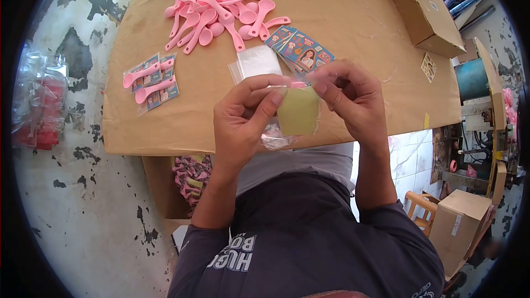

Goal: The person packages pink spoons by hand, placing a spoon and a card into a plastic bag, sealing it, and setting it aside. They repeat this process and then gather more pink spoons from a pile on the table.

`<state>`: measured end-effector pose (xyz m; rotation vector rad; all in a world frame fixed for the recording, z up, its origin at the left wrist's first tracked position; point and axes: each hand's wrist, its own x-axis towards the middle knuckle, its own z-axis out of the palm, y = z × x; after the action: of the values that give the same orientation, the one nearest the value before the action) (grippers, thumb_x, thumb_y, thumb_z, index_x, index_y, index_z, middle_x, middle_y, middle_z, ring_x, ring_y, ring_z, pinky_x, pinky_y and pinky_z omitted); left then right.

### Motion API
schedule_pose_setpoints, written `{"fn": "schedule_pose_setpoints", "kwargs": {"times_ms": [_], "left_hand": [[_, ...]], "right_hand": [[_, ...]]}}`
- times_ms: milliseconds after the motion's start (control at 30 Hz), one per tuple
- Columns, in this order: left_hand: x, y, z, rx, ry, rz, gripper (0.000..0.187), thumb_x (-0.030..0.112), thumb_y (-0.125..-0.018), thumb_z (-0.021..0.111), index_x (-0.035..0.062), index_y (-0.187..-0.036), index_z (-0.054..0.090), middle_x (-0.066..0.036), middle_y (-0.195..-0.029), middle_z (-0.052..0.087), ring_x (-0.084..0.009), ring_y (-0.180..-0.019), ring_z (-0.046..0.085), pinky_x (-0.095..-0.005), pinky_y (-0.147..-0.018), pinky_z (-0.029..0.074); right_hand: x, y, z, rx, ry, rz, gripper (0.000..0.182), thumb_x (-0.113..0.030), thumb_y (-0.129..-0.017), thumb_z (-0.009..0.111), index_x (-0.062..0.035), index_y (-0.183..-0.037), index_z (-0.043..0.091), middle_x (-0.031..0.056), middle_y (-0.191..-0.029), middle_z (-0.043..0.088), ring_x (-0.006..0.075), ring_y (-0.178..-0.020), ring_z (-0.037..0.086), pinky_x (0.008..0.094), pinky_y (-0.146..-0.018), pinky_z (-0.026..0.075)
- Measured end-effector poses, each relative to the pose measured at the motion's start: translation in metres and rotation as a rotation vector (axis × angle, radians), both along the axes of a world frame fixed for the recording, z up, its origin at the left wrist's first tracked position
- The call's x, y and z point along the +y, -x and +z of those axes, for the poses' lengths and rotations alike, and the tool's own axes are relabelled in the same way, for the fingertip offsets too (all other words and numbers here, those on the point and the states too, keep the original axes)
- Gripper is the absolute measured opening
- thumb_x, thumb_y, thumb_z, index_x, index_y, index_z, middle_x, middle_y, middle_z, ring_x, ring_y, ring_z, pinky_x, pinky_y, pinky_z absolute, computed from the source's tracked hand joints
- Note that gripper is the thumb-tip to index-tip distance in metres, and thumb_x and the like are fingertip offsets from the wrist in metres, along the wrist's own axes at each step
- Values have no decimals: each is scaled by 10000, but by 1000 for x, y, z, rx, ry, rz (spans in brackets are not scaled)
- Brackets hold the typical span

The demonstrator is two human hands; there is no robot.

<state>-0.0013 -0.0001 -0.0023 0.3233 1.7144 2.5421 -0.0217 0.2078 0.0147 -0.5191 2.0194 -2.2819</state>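
Observation:
Pinched between my left hand (pixel 247 109) and my right hand (pixel 353 99) is a small packet (pixel 298 113) with its yellow-green side facing me. A bit of pink (pixel 298 84) shows at its top edge, most likely part of a spoon. My left fingers close on the upper left corner, and my right thumb and fingers on the upper right. Just beyond lie a stack of clear plastic bags (pixel 258 62) and a fan of blue printed cards (pixel 303 49). Crumpled clear plastic (pixel 274 139) sits below my left hand.
A heap of pink measuring spoons (pixel 212 8) covers the table's far side. Several packets with spoons and cards (pixel 154 83) lie at the left. A cardboard box (pixel 425 14) stands at the far right; another box (pixel 192 179) holding pink packets is below the table (pixel 165 138).

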Motion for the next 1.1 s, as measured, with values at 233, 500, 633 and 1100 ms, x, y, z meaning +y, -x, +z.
{"fn": "schedule_pose_setpoints", "kwargs": {"times_ms": [233, 500, 633, 1100], "left_hand": [[-6, 2, -13, 142, -21, 47, 117, 28, -1009, 614, -51, -1090, 644, -103, -959, 727, -86, -856, 670, -234, -749, 546], [0, 4, -5, -64, -258, 38, 95, -9, -987, 603, -13, -1082, 608, -58, -886, 712, -75, -780, 653, -234, -729, 547], [3, 2, -7, -16, -39, 75, 216, 30, -998, 627, -11, -1194, 547, -113, -933, 743, -96, -809, 678, -248, -735, 561], [-1, 2, -5, -73, -6, -165, 406, 20, -994, 636, -51, -1374, 514, -176, -1174, 723, -164, -1081, 684, -301, -939, 554]], "right_hand": [[5, 5, 3, 238, -65, 45, 184, 85, -934, 591, 10, -986, 750, 44, -892, 639, 96, -796, 552, 242, -682, 423], [5, 2, 10, 318, -177, 24, 127, -58, -863, 687, -18, -962, 756, 31, -856, 617, 70, -684, 505, 225, -574, 323], [-1, -2, 5, 237, -226, -21, 112, -68, -860, 728, -31, -962, 756, 6, -849, 606, 38, -639, 477, 208, -533, 289], [-13, -5, -4, 139, 66, -150, 426, 8, -869, 770, -61, -1259, 613, -27, -930, 586, -2, -757, 518, 163, -575, 395]]}}
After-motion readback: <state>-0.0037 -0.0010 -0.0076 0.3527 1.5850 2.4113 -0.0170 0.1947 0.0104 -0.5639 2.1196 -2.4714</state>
